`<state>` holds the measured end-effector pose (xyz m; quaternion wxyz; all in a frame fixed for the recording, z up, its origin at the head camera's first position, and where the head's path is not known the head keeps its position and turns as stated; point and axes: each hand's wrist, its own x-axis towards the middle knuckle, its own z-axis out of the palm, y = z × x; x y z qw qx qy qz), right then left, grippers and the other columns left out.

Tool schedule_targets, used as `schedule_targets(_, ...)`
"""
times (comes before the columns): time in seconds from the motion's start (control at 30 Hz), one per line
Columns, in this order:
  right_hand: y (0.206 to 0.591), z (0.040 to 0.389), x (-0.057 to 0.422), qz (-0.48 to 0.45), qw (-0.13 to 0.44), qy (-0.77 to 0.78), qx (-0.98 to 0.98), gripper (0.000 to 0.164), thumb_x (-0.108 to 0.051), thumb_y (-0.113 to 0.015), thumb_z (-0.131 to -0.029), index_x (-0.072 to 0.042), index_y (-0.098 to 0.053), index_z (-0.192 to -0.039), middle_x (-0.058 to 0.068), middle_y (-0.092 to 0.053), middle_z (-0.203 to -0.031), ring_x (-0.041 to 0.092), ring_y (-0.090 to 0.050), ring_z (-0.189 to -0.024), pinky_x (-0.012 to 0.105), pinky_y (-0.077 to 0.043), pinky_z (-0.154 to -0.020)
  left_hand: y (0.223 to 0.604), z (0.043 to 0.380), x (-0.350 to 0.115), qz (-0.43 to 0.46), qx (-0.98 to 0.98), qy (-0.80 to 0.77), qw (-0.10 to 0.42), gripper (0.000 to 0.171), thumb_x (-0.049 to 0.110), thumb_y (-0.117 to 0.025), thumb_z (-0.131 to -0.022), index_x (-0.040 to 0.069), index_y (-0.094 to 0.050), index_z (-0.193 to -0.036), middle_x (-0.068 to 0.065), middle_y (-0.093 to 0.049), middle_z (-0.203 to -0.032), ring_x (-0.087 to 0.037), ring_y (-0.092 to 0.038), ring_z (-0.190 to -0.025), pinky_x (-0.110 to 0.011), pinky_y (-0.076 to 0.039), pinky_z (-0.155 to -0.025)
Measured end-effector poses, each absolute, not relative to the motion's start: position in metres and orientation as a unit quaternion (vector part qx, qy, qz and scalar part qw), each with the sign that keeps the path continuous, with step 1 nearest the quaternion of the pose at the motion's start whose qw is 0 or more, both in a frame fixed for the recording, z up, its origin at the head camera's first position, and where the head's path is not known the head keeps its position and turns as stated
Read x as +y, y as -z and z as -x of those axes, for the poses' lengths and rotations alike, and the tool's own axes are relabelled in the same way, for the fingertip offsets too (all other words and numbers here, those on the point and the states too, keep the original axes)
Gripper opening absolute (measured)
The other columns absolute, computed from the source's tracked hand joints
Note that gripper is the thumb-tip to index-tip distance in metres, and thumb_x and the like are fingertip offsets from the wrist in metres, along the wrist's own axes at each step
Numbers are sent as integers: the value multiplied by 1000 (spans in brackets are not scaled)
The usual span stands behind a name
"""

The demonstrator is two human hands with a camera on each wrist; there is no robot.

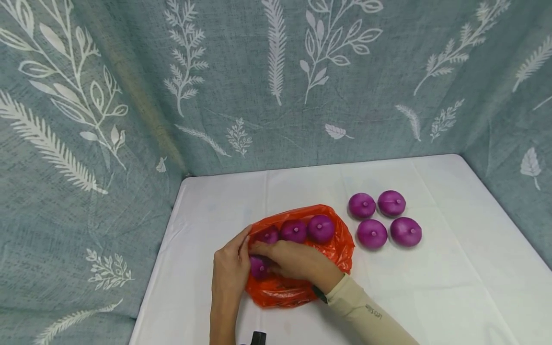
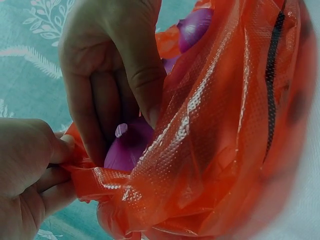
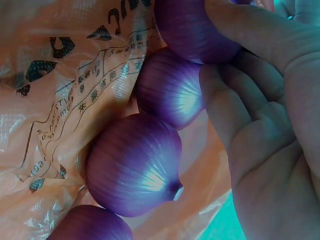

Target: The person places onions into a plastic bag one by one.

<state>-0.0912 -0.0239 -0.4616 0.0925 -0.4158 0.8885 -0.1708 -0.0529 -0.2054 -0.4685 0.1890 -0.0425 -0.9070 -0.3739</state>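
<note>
A red plastic bag (image 1: 282,296) lies with its mouth spread, several purple onions (image 1: 321,228) inside it. At its left edge my left hand (image 1: 230,268) pinches the rim; the left wrist view shows thumb and fingers gripping the plastic (image 2: 82,182). My right hand (image 1: 297,258) reaches into the bag from the right. Its thumb and fingers hold an onion (image 3: 187,30), which appears in the left wrist view as a purple bulb (image 2: 127,150) with a short stem, partly hidden by the bag. Other onions (image 3: 135,165) lie in a row beside that hand.
Outside the bag, to its right, several more onions (image 1: 373,234) sit grouped on the white tabletop (image 1: 453,297). A grey-green leaf-patterned cloth (image 1: 241,57) surrounds the table at the back and sides. Dark printing (image 3: 60,125) marks the bag.
</note>
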Motion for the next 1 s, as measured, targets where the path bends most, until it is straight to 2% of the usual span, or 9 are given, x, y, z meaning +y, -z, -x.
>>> schedule_targets(0.2,461,90,-23,409,81,179,891,62,-20,-80,-97,-28,-56,-154,-6,-76,-125,1,-72,-88,23,-61,-88,468,54,-206,44,-909,369,190,32,9,-67,-104,9,-73,-136,-16,-75,-126,-30,-75,-111,-46,-61,-94)
schedule_targets(0.3,462,90,-22,412,59,170,893,56,-21,-78,-99,-26,-59,-151,-5,-77,-119,0,-71,-83,22,-62,-85,468,55,-207,48,-908,368,193,32,8,-67,-104,9,-74,-135,-15,-75,-126,-30,-75,-112,-46,-61,-94)
schedule_targets(0.43,463,92,-21,410,41,159,897,47,-24,-75,-101,-24,-63,-146,-5,-77,-113,-1,-69,-78,21,-62,-82,467,58,-208,52,-907,370,192,32,8,-67,-104,9,-73,-136,-15,-75,-126,-27,-76,-105,-45,-62,-92)
schedule_targets(0.53,463,92,-21,411,38,161,897,44,-25,-74,-102,-24,-64,-146,-5,-77,-116,0,-71,-80,21,-62,-83,466,58,-208,50,-908,370,189,32,8,-67,-104,9,-73,-136,-16,-75,-126,-27,-76,-105,-45,-62,-92)
schedule_targets(0.7,461,93,-21,417,38,167,893,45,-27,-73,-103,-23,-64,-147,-6,-76,-124,1,-73,-88,22,-61,-88,465,58,-208,45,-909,371,184,32,9,-67,-104,9,-73,-136,-16,-75,-126,-31,-74,-114,-46,-60,-95)
schedule_targets(0.83,457,95,-17,414,41,173,893,48,-27,-76,-101,-23,-64,-147,-6,-77,-121,-2,-67,-78,19,-61,-86,465,58,-208,43,-910,371,181,32,9,-67,-104,9,-73,-136,-17,-75,-126,-32,-74,-115,-46,-60,-94)
schedule_targets(1.0,447,95,-8,401,55,201,892,47,-27,-77,-100,-23,-66,-145,-6,-77,-99,-4,-53,-60,12,-57,-71,465,58,-207,42,-910,369,184,32,9,-67,-104,9,-73,-136,-16,-75,-126,-30,-76,-108,-45,-63,-91)
